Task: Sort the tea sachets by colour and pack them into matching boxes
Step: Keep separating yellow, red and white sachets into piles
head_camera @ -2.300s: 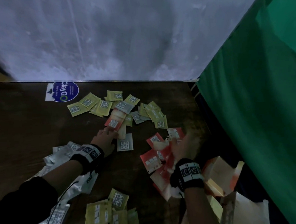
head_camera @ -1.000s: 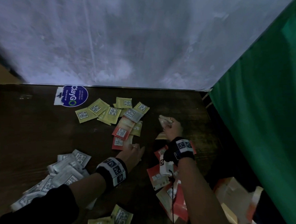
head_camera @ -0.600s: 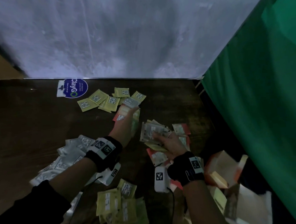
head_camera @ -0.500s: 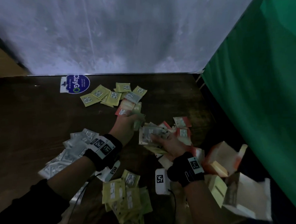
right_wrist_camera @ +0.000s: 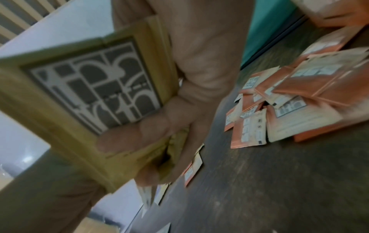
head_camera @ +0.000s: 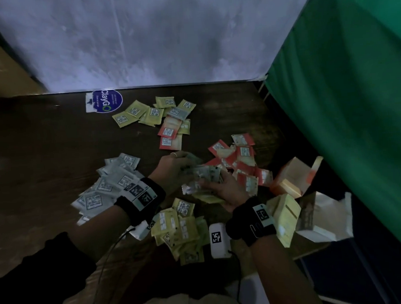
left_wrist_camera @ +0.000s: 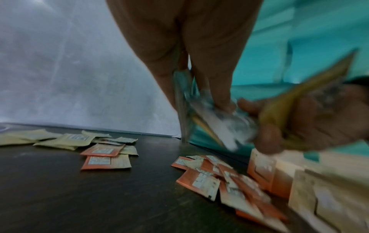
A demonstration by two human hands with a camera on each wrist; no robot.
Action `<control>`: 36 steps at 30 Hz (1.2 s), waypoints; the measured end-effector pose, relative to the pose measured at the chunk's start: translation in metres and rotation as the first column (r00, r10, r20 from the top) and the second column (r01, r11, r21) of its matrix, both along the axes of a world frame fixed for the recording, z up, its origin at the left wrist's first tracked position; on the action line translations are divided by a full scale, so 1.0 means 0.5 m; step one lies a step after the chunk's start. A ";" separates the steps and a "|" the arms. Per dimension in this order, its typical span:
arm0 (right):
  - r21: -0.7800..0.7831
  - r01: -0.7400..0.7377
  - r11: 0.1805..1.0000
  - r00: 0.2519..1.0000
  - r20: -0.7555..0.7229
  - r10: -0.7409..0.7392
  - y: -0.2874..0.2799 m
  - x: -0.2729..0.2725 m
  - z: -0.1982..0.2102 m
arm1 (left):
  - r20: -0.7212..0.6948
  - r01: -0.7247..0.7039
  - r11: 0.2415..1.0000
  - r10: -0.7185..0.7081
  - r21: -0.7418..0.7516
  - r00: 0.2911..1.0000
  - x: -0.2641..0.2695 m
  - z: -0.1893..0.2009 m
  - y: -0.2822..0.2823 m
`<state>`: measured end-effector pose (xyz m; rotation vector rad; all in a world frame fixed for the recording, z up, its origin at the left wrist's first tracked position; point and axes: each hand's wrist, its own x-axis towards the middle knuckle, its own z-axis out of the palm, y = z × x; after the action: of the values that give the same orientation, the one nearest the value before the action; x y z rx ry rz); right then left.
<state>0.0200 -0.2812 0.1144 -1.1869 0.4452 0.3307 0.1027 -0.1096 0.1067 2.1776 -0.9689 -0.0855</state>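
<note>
On the dark table (head_camera: 43,146) lie sorted heaps: silver sachets (head_camera: 110,184) at the left, yellow sachets (head_camera: 180,229) near me, red sachets (head_camera: 242,163) at the right. A mixed heap (head_camera: 155,112) of yellow, silver and red sachets lies farther back. My right hand (head_camera: 210,184) grips a bundle of yellow sachets (right_wrist_camera: 89,94) with silver ones on top. My left hand (head_camera: 191,166) meets it and pinches the silver sachets (left_wrist_camera: 211,119) between thumb and fingers. The orange box (head_camera: 293,177), yellow box (head_camera: 284,215) and white box (head_camera: 323,217) stand open at the right edge.
A white tagged device (head_camera: 219,240) lies by my right wrist. A blue round sticker (head_camera: 106,102) is at the table's back edge. A pale wall closes the back and a green curtain (head_camera: 343,98) hangs along the right side.
My right hand scooped sachets from the far right and brought them back to the middle. My left hand left the mixed heap and came to the bundle, pinching the silver ones.
</note>
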 end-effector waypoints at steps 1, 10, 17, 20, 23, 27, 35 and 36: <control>-0.002 0.006 1.000 1.000 -0.010 -0.006 0.004 -0.007 0.000 | -0.025 -0.011 0.997 0.013 0.072 1.000 -0.001 -0.002 0.000; 0.075 0.172 0.982 0.980 -0.109 -0.164 -0.016 -0.068 -0.027 | -0.426 -0.104 0.991 0.128 0.079 0.895 -0.003 0.015 0.053; -0.769 0.165 0.618 0.974 0.027 -0.227 -0.041 -0.110 -0.074 | -0.357 -0.358 0.890 0.444 0.281 0.822 0.015 -0.020 0.159; -0.883 0.179 0.434 0.983 0.183 -0.031 0.001 -0.110 -0.080 | -0.249 -0.518 0.764 0.627 0.386 0.739 0.027 -0.052 0.203; -0.934 0.051 0.355 0.955 0.149 0.255 0.052 -0.098 -0.089 | -0.180 -0.529 0.674 0.689 0.516 0.702 0.042 -0.088 0.234; -0.821 -0.466 0.330 0.798 -0.229 0.558 0.086 -0.102 -0.122 | -0.193 -0.572 0.611 0.757 0.547 0.624 0.028 -0.116 0.241; -0.784 -0.384 0.488 0.878 -0.147 0.456 0.046 -0.152 -0.140 | -0.130 -0.500 0.604 0.708 0.621 0.694 0.006 -0.130 0.240; -0.773 -0.373 0.514 0.892 -0.145 0.428 0.037 -0.156 -0.139 | -0.126 -0.514 0.604 0.713 0.609 0.689 0.010 -0.122 0.236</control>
<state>-0.0580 -0.2629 0.0447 -2.2010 0.2371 0.5227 0.1079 0.0085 0.0456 2.7594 0.1191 -0.4471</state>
